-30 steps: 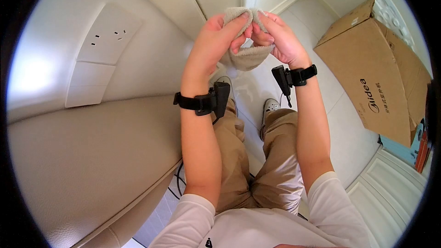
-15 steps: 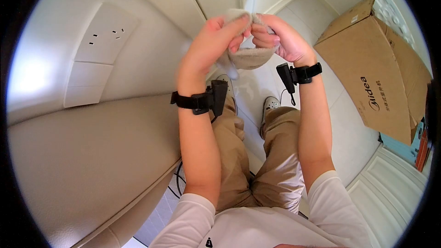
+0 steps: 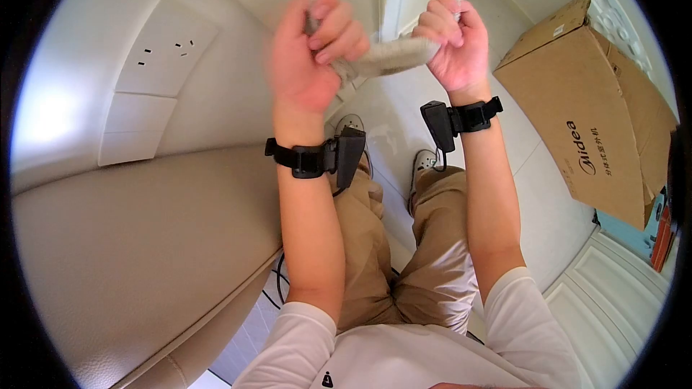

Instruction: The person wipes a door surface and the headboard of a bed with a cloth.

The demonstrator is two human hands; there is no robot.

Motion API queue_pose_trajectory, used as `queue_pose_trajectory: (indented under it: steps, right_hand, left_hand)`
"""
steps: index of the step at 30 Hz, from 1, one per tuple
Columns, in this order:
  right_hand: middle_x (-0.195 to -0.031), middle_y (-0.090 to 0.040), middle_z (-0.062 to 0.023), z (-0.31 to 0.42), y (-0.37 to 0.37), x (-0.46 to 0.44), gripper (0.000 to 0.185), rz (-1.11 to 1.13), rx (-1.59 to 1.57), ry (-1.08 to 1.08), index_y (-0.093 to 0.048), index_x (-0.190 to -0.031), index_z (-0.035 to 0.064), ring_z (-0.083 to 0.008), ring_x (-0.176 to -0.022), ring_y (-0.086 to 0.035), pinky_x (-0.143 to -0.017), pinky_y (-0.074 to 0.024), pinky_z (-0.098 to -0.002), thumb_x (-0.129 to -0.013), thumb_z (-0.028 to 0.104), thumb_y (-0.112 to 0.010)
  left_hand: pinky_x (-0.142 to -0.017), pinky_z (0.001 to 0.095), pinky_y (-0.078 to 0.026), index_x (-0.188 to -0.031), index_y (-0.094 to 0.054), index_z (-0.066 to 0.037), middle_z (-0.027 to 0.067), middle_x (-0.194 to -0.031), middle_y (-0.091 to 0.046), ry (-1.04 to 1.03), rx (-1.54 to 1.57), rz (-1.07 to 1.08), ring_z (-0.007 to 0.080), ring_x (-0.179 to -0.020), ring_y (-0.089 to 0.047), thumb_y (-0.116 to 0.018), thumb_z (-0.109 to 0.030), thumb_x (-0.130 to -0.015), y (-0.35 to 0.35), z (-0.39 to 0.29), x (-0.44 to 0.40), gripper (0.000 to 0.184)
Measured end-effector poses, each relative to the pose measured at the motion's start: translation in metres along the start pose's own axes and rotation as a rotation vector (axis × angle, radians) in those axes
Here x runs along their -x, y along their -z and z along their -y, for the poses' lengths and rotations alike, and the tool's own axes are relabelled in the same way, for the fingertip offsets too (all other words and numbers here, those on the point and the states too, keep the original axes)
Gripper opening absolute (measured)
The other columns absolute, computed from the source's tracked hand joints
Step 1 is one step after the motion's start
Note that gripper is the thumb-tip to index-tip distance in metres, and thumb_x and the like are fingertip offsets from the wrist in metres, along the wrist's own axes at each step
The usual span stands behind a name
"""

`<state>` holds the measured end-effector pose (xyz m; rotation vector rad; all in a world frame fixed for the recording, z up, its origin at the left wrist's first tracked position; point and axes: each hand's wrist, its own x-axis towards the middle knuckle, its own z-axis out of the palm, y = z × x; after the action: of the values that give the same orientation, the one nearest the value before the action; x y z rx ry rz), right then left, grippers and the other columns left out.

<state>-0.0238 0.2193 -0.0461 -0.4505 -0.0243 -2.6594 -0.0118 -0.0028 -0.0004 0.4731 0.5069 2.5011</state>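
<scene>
A fuzzy grey-beige cloth (image 3: 396, 57) stretches between my two hands and sags slightly in the middle. At its left end my left hand (image 3: 313, 54) is closed round it, fingers curled, with a bit of the cloth sticking up above the thumb side; this hand is slightly blurred. Gripping the other end, my right hand (image 3: 455, 39) is also curled into a fist, and a small pale edge of cloth shows above its fingers. Both hands are raised over the floor, apart from each other. The cloth's parts inside the fists are hidden.
On the left is a beige padded seat (image 3: 151, 245) below a wall socket panel (image 3: 158, 65). A large cardboard box (image 3: 577, 101) stands to the right, near a white panelled surface (image 3: 613, 295). Each wrist wears a black strapped device. My feet are on the pale tiled floor (image 3: 533, 194).
My hands were close together with the cloth bunched and looped between them. They have moved apart and upward, drawing the cloth out into a band.
</scene>
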Motion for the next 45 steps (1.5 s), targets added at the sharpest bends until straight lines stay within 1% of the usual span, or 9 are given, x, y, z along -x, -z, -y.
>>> queue_pose_trajectory:
  steps: [3, 9, 12, 15, 18, 21, 27, 33, 45]
  right_hand:
    - [-0.063, -0.029, 0.0058, -0.001, -0.003, 0.002, 0.024, -0.215, 0.326, -0.208, -0.053, -0.097, 0.0125, -0.0065, -0.054, -0.031, -0.056, -0.0304, -0.0239, -0.103, 0.031, -0.038]
    - [-0.070, -0.039, 0.0082, -0.013, -0.009, 0.003, 0.049, -0.423, 0.823, -0.424, -0.058, -0.111, 0.0086, -0.0058, -0.058, -0.033, -0.056, -0.0286, -0.0233, -0.106, 0.053, -0.039]
    - [-0.077, -0.051, 0.0063, -0.020, -0.011, 0.005, 0.058, -0.456, 0.903, -0.502, -0.060, -0.106, 0.0104, -0.0056, -0.063, -0.040, -0.059, -0.0313, -0.0225, -0.104, 0.065, -0.041]
    - [-0.081, -0.055, 0.0057, -0.032, -0.022, 0.008, 0.054, -0.415, 0.866, -0.453, -0.062, -0.096, 0.0145, -0.0052, -0.068, -0.043, -0.062, -0.0325, -0.0212, -0.100, 0.068, -0.053]
    - [-0.077, -0.054, 0.0077, -0.035, -0.021, 0.012, 0.041, -0.428, 1.046, -0.459, -0.064, -0.097, 0.0152, -0.0040, -0.066, -0.043, -0.060, -0.0316, -0.0213, -0.100, 0.056, -0.062]
    - [-0.071, -0.051, 0.0095, -0.022, -0.007, 0.012, 0.033, -0.392, 1.165, -0.572, -0.064, -0.100, 0.0154, -0.0031, -0.061, -0.040, -0.055, -0.0282, -0.0219, -0.101, 0.049, -0.063]
    - [-0.062, -0.037, 0.0117, -0.034, -0.019, 0.015, 0.037, -0.632, 1.216, -0.300, -0.057, -0.087, 0.0181, -0.0023, -0.052, -0.029, -0.049, -0.0191, -0.0235, -0.103, 0.052, -0.057]
    - [-0.060, -0.033, 0.0116, -0.008, -0.014, 0.013, 0.034, -0.638, 0.941, -0.493, -0.053, -0.085, 0.0189, -0.0022, -0.049, -0.027, -0.047, -0.0190, -0.0207, -0.103, 0.048, -0.052]
    - [-0.072, -0.055, 0.0053, -0.029, -0.010, 0.010, 0.047, -0.703, 1.427, -0.417, -0.067, -0.108, 0.0117, -0.0053, -0.057, -0.042, -0.051, -0.0325, -0.0234, -0.102, 0.055, -0.050]
  left_hand:
    - [-0.052, 0.0246, -0.026, -0.096, -0.054, -0.013, -0.0083, -0.062, -0.035, 0.213, -0.545, -0.287, 0.0056, -0.049, -0.028, -0.048, -0.033, -0.108, -0.005, 0.009, -0.002, 0.024]
    - [-0.051, 0.0223, -0.030, -0.120, -0.061, -0.010, -0.0057, -0.072, -0.055, 0.119, -1.002, -0.558, 0.0031, -0.055, -0.040, -0.068, -0.020, -0.099, -0.005, 0.035, -0.010, 0.024]
    - [-0.054, 0.0231, -0.040, -0.115, -0.065, -0.008, -0.0029, -0.077, -0.062, 0.093, -1.101, -0.525, 0.0060, -0.059, -0.050, -0.072, -0.013, -0.093, -0.002, 0.039, -0.010, 0.023]
    - [-0.068, 0.0248, -0.049, -0.111, -0.066, -0.004, -0.0002, -0.089, -0.066, -0.256, -1.532, -0.278, 0.0099, -0.076, -0.060, -0.072, -0.008, -0.090, 0.015, 0.043, -0.010, 0.022]
    - [-0.085, 0.0276, -0.051, -0.110, -0.065, -0.003, 0.0026, -0.101, -0.067, -0.019, -1.555, -0.310, 0.0134, -0.097, -0.062, -0.073, -0.009, -0.088, 0.017, 0.037, -0.008, 0.025]
    - [-0.092, 0.0290, -0.049, -0.115, -0.064, -0.004, 0.0035, -0.112, -0.065, -0.354, -2.024, -0.081, 0.0133, -0.106, -0.059, -0.074, -0.011, -0.088, 0.018, 0.034, -0.012, 0.029]
    - [-0.093, 0.0295, -0.049, -0.128, -0.061, -0.006, 0.0009, -0.117, -0.066, 0.279, -1.488, -0.236, 0.0118, -0.104, -0.059, -0.070, -0.022, -0.096, -0.007, 0.028, 0.004, 0.036]
    - [-0.095, 0.0284, -0.048, -0.128, -0.065, -0.007, 0.0001, -0.113, -0.069, 0.105, -1.348, -0.341, 0.0117, -0.104, -0.060, -0.063, -0.015, -0.101, 0.022, 0.023, -0.003, 0.028]
    - [-0.080, 0.0267, -0.050, -0.123, -0.066, -0.008, -0.0016, -0.105, -0.067, 0.154, -1.475, -0.309, 0.0100, -0.088, -0.060, -0.064, -0.015, -0.097, 0.035, 0.021, 0.006, 0.027]
